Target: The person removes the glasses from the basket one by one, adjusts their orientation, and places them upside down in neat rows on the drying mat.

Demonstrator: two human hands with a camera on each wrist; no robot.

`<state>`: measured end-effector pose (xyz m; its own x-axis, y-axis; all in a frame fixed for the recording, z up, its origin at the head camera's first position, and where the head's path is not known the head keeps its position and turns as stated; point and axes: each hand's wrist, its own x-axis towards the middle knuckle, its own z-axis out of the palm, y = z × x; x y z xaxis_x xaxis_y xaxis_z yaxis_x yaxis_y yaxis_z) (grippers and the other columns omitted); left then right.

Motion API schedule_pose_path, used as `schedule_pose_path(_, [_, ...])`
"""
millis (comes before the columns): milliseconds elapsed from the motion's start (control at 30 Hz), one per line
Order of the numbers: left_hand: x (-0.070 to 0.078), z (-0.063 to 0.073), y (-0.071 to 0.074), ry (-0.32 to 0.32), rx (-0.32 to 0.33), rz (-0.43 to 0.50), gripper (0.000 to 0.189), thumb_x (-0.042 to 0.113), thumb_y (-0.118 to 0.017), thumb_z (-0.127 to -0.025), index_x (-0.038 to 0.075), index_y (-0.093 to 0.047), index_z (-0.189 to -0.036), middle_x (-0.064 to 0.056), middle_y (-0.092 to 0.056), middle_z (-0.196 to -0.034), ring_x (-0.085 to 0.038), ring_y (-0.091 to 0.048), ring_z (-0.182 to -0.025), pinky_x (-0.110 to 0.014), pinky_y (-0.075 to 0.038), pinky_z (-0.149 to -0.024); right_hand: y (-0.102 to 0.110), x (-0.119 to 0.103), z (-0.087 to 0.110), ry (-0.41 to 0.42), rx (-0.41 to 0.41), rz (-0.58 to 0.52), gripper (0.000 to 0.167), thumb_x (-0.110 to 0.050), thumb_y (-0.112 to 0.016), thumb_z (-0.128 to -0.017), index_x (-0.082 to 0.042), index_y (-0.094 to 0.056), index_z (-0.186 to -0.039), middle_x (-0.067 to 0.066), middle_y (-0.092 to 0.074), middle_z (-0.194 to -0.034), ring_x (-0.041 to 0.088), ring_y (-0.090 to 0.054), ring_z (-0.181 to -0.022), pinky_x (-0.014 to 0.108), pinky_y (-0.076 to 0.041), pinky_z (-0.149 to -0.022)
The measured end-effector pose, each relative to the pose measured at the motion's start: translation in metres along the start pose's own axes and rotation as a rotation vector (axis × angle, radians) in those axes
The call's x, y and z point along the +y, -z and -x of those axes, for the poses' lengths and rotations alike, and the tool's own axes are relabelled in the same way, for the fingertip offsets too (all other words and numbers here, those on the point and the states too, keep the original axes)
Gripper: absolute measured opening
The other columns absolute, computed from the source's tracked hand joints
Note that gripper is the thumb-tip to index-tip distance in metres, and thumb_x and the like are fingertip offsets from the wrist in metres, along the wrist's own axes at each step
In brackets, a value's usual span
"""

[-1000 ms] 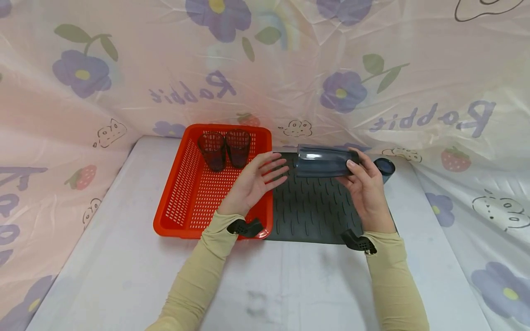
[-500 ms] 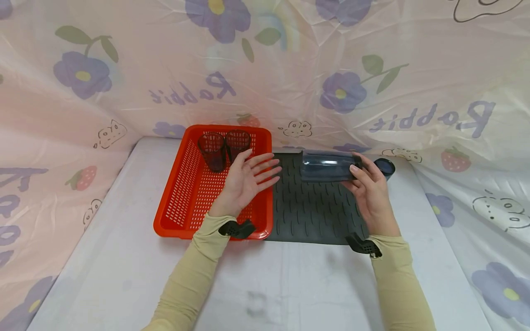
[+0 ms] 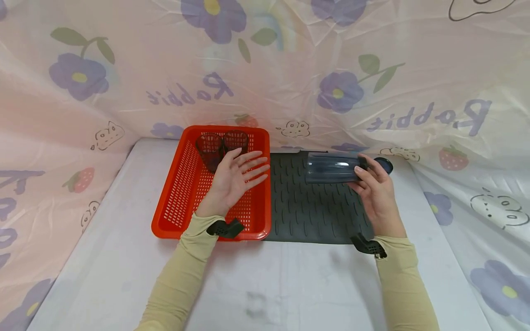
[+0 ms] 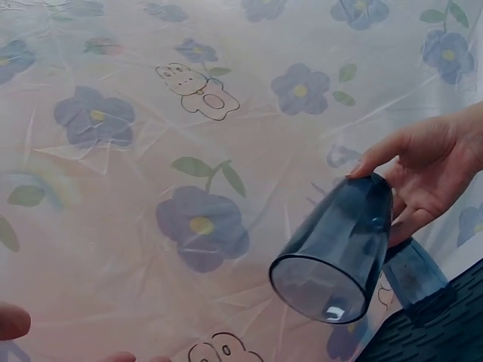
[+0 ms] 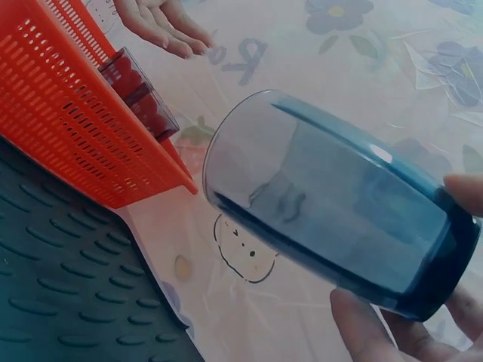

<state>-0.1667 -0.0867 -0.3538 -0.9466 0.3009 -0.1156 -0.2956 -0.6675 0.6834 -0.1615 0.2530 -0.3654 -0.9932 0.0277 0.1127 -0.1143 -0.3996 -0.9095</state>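
Note:
My right hand grips a blue drinking glass by its base end. The glass lies on its side in the air above the dark mat, its mouth towards the left; the right wrist view shows the clear blue glass with nothing inside. My left hand hovers over the red basket, palm turned up and fingers spread, holding nothing. Two more glasses stand at the basket's back, partly hidden by the left hand. Another blue glass is behind the right hand; the left wrist view shows it on the mat.
The red plastic basket with holed walls stands left of the dark ridged mat. Both are on a white-covered table. A flower-patterned sheet hangs behind and at the sides.
My left hand has moved left and slightly back from the mat's edge over the basket. The right hand has shifted a little right and nearer with the glass.

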Motion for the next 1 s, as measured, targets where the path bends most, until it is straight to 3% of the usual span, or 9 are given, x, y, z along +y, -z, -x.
schedule_pose_path(133, [0.008, 0.003, 0.007, -0.019, 0.001, -0.003, 0.052, 0.037, -0.044, -0.1, -0.001, -0.048, -0.135, -0.02, -0.048, -0.136, -0.042, -0.037, -0.131, -0.048, -0.034, -0.106, 0.002, -0.001, 0.001, -0.002, 0.027, 0.025, 0.048, 0.0, -0.064, -0.09, 0.0, -0.049, -0.136, 0.016, -0.051, -0.12, 0.02, -0.066, -0.09, 0.031, -0.055, -0.076])
schedule_pose_path(467, [0.023, 0.009, 0.026, -0.058, 0.045, -0.028, 0.052, 0.038, -0.042, -0.101, 0.001, -0.046, -0.137, -0.02, -0.041, -0.143, -0.036, -0.044, -0.127, -0.048, -0.031, -0.108, 0.008, -0.004, 0.002, 0.007, 0.049, -0.009, 0.044, 0.005, -0.063, -0.089, -0.002, -0.055, -0.131, 0.014, -0.054, -0.118, 0.021, -0.067, -0.09, 0.031, -0.056, -0.075])
schedule_pose_path(700, [0.031, 0.013, 0.04, -0.077, 0.099, -0.029, 0.051, 0.039, -0.046, -0.1, 0.002, -0.05, -0.134, -0.022, -0.034, -0.147, -0.04, -0.034, -0.134, -0.047, -0.032, -0.108, 0.013, -0.005, 0.001, -0.002, 0.091, 0.016, 0.045, 0.004, -0.065, -0.088, -0.005, -0.056, -0.131, 0.013, -0.054, -0.117, 0.02, -0.067, -0.089, 0.03, -0.056, -0.075])
schedule_pose_path(833, [0.036, 0.016, 0.045, -0.08, 0.13, -0.037, 0.056, 0.04, -0.047, -0.099, 0.001, -0.044, -0.139, -0.02, -0.038, -0.144, -0.04, -0.033, -0.135, -0.046, -0.032, -0.108, 0.016, -0.006, 0.001, -0.005, 0.107, 0.01, 0.046, 0.004, -0.066, -0.087, -0.005, -0.056, -0.131, 0.013, -0.053, -0.117, 0.021, -0.067, -0.09, 0.031, -0.055, -0.076])
schedule_pose_path(1000, [0.043, 0.018, 0.051, -0.08, 0.15, -0.042, 0.061, 0.039, -0.047, -0.099, 0.0, -0.035, -0.145, -0.021, -0.032, -0.148, -0.037, -0.033, -0.135, -0.045, -0.03, -0.109, 0.019, -0.007, 0.002, -0.007, 0.116, -0.009, 0.048, 0.004, -0.067, -0.086, -0.004, -0.055, -0.131, 0.014, -0.053, -0.117, 0.021, -0.067, -0.09, 0.031, -0.055, -0.076])
